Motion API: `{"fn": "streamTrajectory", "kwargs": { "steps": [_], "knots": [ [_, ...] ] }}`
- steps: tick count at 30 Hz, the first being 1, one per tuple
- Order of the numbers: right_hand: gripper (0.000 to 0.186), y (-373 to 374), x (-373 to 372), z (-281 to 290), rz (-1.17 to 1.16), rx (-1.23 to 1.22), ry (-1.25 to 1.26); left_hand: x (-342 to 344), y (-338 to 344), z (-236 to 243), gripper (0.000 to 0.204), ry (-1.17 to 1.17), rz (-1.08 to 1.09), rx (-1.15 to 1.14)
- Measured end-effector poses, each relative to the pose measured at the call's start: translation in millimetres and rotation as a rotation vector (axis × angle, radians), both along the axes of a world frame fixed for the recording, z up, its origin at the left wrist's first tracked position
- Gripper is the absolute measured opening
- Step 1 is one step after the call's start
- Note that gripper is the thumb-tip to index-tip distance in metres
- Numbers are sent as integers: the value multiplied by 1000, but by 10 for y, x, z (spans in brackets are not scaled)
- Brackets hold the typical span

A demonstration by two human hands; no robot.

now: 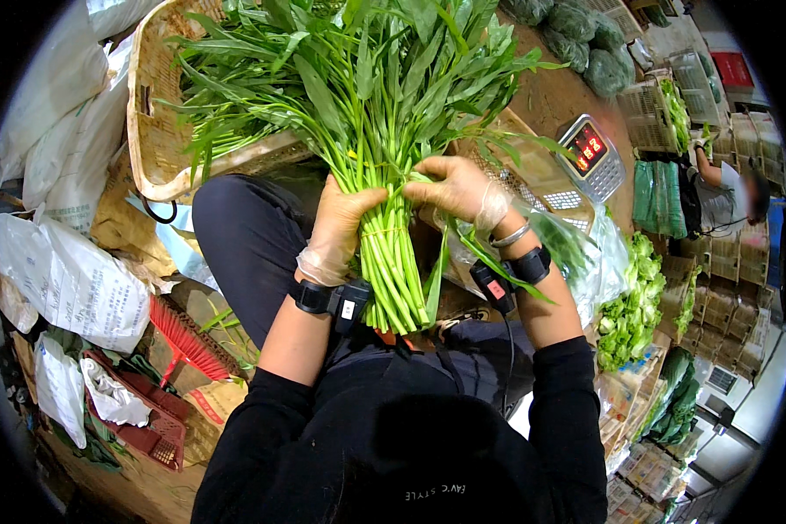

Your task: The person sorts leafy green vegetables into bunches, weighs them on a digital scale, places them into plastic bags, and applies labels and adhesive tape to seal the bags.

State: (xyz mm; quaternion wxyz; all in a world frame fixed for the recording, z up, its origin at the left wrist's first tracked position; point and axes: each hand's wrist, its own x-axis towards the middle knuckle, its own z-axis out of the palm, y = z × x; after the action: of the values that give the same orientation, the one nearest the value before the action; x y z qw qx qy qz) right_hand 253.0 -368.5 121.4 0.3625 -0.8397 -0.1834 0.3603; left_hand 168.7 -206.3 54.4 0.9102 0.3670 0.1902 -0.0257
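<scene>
A big bunch of water spinach (391, 271) hangs in front of me, long pale stems pointing toward my lap and leaves spreading away at the top. My left hand (339, 218), in a thin clear glove, is wrapped round the left side of the stems, thumb across them. From the right, my right hand (454, 188), also gloved, closes on the bunch's upper stems, with its thumb and fingers at the edge. A thin tie crosses the stems below my hands, and a bit of yellow shows above. One loose leafy stem (489, 258) droops beneath my right wrist.
A worn plastic crate (153, 157) with more greens stands at the far left. To the right are a digital scale (589, 155), a clear plastic bag (589, 262) and lettuce (633, 306). A red broom (183, 336) and white sacks lie left. Another person (720, 196) works at far right.
</scene>
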Motion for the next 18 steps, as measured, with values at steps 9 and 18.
{"fn": "streamTrajectory", "kwargs": {
  "steps": [9,18],
  "knots": [
    [25,197,307,69,52,-32,-18,-77,-27,46,83,-73,-55,220],
    [29,272,250,135,654,-155,-498,-103,-2,50,117,-50,-83,301]
  ]
}}
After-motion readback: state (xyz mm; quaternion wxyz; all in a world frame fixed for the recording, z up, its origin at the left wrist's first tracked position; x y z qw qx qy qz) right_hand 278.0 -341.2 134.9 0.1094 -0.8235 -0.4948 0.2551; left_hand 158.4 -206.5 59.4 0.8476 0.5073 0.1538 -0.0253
